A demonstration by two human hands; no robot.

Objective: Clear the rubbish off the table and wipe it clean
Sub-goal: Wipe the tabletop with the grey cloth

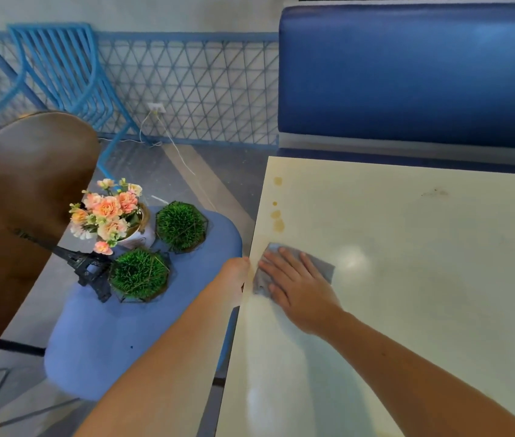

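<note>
Two hands show in my feed. My right hand lies flat, fingers straight and slightly spread, palm pressing a grey cloth onto the white table close to its left edge; the cloth pokes out beyond my fingertips and to the right of my knuckles. Just ahead of those fingertips, along the same edge, I see a row of yellowish-brown stains, none of them touching the cloth. Farther ahead and well to the right sits a faint dark smudge. My left hand is at the table's edge just left of the cloth; its fingers are hidden, so I cannot tell how far open it is or whether it holds anything. Left of that hand, a blue stool carries a flower pot, two green grass balls and a small black Eiffel Tower model.
</note>
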